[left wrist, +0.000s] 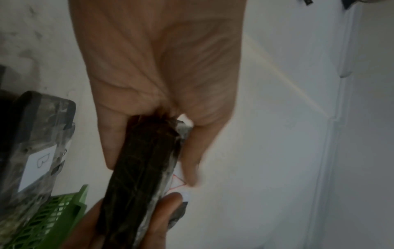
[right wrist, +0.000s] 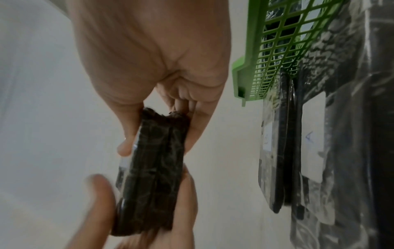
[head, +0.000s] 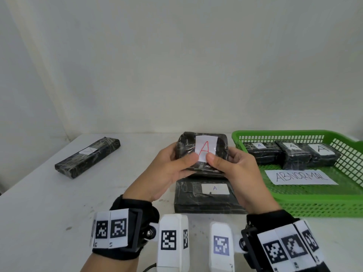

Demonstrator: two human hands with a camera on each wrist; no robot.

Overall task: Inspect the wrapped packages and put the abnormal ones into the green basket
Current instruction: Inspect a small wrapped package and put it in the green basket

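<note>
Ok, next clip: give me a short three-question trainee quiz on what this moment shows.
1. True or false: both hands hold the package with the red A label.
2. How many packages lie in the green basket?
3. The long package lies: (a) in the basket, (b) on the table's left side, (c) under the held one.

Key: 1 true, left hand and right hand both grip it. 2 three. 3 b.
</note>
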